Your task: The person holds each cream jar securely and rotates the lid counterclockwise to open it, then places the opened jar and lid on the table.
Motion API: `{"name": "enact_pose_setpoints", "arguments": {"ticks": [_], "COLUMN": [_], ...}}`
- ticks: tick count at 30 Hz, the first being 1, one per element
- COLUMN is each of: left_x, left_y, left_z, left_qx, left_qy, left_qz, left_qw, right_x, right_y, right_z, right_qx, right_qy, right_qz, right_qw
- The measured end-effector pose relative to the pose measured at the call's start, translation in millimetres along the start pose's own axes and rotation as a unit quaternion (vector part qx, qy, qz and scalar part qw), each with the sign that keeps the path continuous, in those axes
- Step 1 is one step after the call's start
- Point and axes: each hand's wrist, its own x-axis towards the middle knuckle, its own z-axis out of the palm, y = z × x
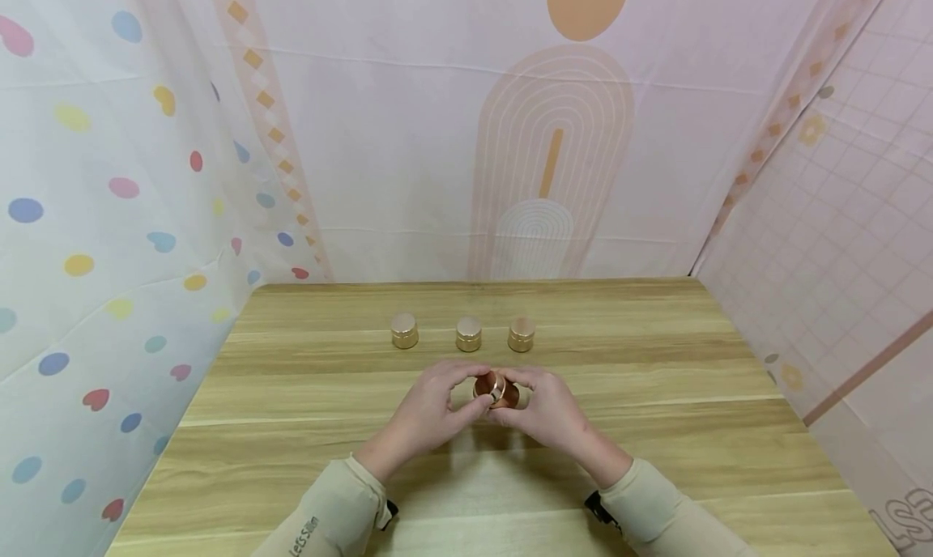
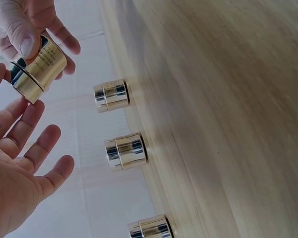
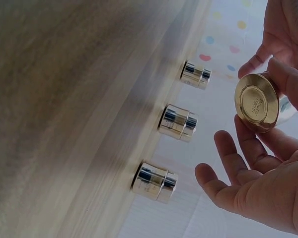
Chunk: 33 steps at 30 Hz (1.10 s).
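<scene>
While we hold the jar [image 1: 499,387] tilted above the table [image 1: 291,411] | left hand [image 1: 440,397] pinches lid [image 2: 27,87], right hand [image 1: 550,407] pinches body [image 2: 50,59] | we want both grips in line with its axis, squeeze light, clear of the seam [image 2: 29,75]; shiny, may slip

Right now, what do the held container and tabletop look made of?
Held container: probably metal, polished gold finish; sharp mirror reflections, though coated plastic could match. Tabletop: wood or printed laminate, smooth with soft glare; long grain streaks show.
</scene>
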Motion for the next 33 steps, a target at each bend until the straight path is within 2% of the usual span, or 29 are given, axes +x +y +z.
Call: {"name": "enact_pose_setpoints", "arguments": {"ticks": [12, 21, 27, 33], "left_x": [0.1, 1.8, 1.4, 1.1], "left_y": [-1.1, -4.8, -2.6, -0.5], "left_z": [-1.0, -3.0, -2.8, -1.6], "left_qx": [-0.006, -0.009, -0.012, -0.008], "left_qy": [-0.01, -0.039, -0.055, -0.044], "left_qz": [0.001, 0.041, 0.025, 0.024], "left_qw": [0.9999, 0.9984, 0.9981, 0.9987], "right_x": [0.7, -0.7, -0.9, -1.9], "right_y": [1.8, 1.8, 1.2, 1.0], "right_z": [-0.5, -1.7, -1.0, -0.4], "right_qx": [0.008, 0.012, 0.014, 0.013], "right_qy": [0.0, -0.012, -0.017, -0.016], "right_qz": [0.003, 0.008, 0.016, 0.019], "right_qw": [1.0, 0.9998, 0.9996, 0.9996]}}
